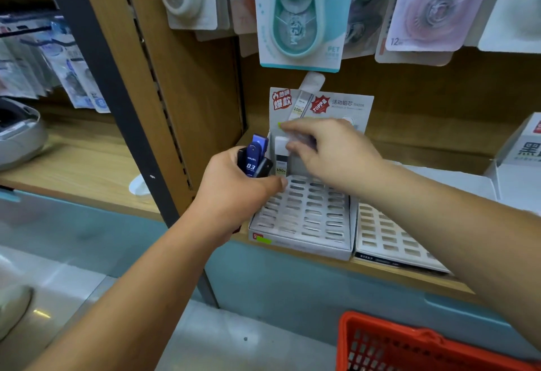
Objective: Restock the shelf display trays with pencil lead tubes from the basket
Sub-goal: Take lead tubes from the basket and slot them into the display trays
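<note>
One white-capped lead tube stands upright at the back left corner of the left display tray, its lower end at the rearmost row of slots. Our right grip pinches the tube's cap between thumb and forefinger; the palm faces down and the forearm reaches in from the lower right, crossing above the tray.

Our left grip is clenched round a small bundle of dark tubes. We count at least two, the front one blue and marked 03; the rest are hidden in the fist. This hand hovers at the tray's left rear edge, thumb tip over the slots, just beside the white-capped tube.

We count two trays, touching side by side on the wooden shelf. The right tray sits partly under our right forearm. A printed header card rises behind the left tray.

A dark upright post runs close to the left of our left wrist, narrowing the room on that side. Hanging blister packs overhang the card from above. One red basket sits low at the right, below the shelf's front edge and well apart from both hands.
</note>
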